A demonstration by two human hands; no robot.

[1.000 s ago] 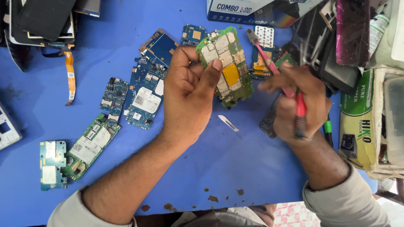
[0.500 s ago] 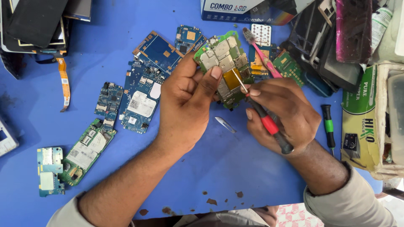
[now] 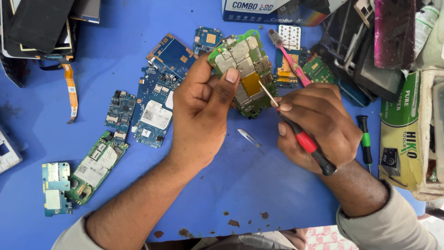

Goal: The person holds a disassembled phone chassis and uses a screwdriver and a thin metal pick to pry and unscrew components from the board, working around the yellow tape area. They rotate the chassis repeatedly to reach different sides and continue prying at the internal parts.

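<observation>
Loose blue circuit boards (image 3: 155,109) lie at left on the blue tabletop (image 3: 259,185). The left hand (image 3: 201,111) pinches a green circuit board (image 3: 245,69) above it. The right hand (image 3: 314,127), closed around a red-handled screwdriver (image 3: 300,134), sets the tip on the board's centre.

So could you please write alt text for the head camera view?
The left hand holds up a green circuit board while the right hand touches a red-handled screwdriver to it. More circuit boards lie on the blue table.
</observation>
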